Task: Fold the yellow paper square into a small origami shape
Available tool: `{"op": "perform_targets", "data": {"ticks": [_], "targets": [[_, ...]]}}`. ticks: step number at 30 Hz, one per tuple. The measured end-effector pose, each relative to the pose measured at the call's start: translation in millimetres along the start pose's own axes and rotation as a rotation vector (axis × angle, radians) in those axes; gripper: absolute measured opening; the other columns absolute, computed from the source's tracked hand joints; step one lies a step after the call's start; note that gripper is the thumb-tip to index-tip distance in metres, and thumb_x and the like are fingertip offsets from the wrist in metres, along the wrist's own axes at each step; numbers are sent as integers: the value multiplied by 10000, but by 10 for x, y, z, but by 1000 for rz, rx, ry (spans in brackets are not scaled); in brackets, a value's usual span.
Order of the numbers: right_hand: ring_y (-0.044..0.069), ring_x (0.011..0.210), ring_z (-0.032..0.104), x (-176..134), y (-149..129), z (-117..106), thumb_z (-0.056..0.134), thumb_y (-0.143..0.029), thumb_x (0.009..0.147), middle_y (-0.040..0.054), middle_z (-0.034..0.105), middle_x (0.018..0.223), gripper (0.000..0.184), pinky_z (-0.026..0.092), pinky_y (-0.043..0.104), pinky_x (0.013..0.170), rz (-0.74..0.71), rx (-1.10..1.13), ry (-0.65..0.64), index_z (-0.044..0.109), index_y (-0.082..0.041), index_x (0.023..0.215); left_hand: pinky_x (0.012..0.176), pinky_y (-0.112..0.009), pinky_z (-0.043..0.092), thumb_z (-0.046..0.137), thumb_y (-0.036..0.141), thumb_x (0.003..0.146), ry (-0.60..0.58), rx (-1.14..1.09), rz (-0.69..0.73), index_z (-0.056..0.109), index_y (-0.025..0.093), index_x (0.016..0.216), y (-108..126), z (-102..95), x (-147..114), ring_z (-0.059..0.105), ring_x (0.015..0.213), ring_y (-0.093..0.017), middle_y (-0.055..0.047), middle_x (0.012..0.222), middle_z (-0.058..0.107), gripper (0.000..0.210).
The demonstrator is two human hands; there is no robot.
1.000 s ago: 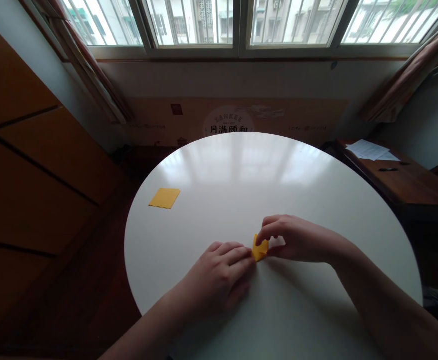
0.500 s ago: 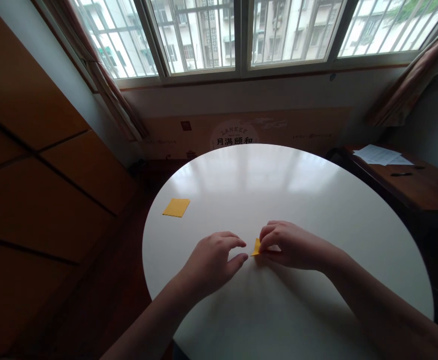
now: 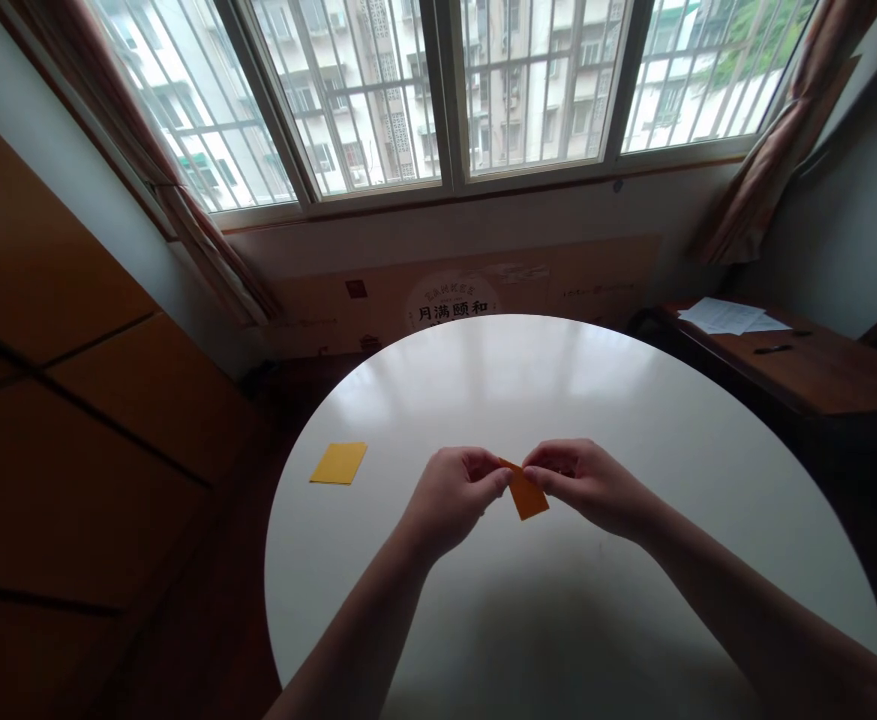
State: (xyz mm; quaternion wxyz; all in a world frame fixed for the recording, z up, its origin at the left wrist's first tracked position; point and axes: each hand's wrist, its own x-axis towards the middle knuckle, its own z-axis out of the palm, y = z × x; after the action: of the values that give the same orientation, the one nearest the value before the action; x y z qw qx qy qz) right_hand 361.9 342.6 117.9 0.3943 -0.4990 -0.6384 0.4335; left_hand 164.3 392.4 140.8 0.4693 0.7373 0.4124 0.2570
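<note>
Between my two hands a small piece of orange-yellow paper (image 3: pixel 530 497) is held up, its lower end hanging toward me. My left hand (image 3: pixel 457 500) pinches its upper left edge between thumb and fingers. At the upper right edge, my right hand (image 3: pixel 588 485) grips it the same way. The paper looks folded, though the details of the folds are too small to make out. Off to the left, a flat yellow square of paper (image 3: pixel 339 464) lies on the white round table (image 3: pixel 438 400), apart from both hands.
Beyond the table on the right, a brown wooden desk (image 3: pixel 843 375) carries white sheets (image 3: pixel 723 315) and a dark pen-like object (image 3: pixel 773 349). Wooden cabinets (image 3: pixel 55 450) stand at the left. A barred window (image 3: pixel 535 80) with curtains (image 3: pixel 768 180) is at the back.
My left hand has closed on the paper, which my right hand alone held before. The paper has been lifted and turned, showing more of its face. The camera view has shifted and tilted.
</note>
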Motion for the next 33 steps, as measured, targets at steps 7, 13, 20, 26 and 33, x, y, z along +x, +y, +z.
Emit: {"op": "perform_targets", "data": {"ticks": [7, 13, 20, 26, 33], "targets": [[196, 748, 620, -3, 76, -22, 625, -515, 905, 93, 707, 940, 366, 529, 313, 619, -76, -16, 442, 702, -181, 1035, 486, -202, 428, 751, 347, 753, 191, -383, -143, 740, 113, 840, -169, -19, -15, 608, 628, -152, -73, 700, 689, 250], [224, 796, 657, -17, 87, 73, 640, -466, 905, 83, 718, 891, 288, 536, 323, 641, -164, -22, 430, 714, -194, 965, 487, -196, 396, 776, 371, 721, 272, -447, -115, 756, 115, 824, -198, -64, 11, 588, 644, -152, -70, 696, 671, 277], [188, 741, 623, -21, 22, 263, 629, -457, 906, 78, 708, 889, 301, 504, 289, 597, -161, 63, 246, 727, -183, 984, 529, -242, 480, 660, 324, 840, 356, -109, 186, 707, 160, 823, -186, 7, -57, 605, 645, -156, -44, 743, 677, 172], [137, 675, 531, -12, -9, 252, 628, -561, 890, 41, 600, 837, 425, 431, 226, 506, 15, 354, 129, 710, -159, 1001, 703, -344, 579, 635, 236, 872, 450, 246, 624, 692, 209, 838, -130, 34, -170, 655, 857, -205, -70, 942, 693, 73], [155, 732, 563, -27, -61, 243, 645, -552, 887, 41, 613, 821, 401, 458, 240, 572, 26, 482, -1, 706, -157, 921, 1016, -472, 502, 685, 248, 878, 348, 489, 767, 700, 251, 995, -159, 61, -178, 558, 1204, -266, -82, 1243, 640, 118]]}}
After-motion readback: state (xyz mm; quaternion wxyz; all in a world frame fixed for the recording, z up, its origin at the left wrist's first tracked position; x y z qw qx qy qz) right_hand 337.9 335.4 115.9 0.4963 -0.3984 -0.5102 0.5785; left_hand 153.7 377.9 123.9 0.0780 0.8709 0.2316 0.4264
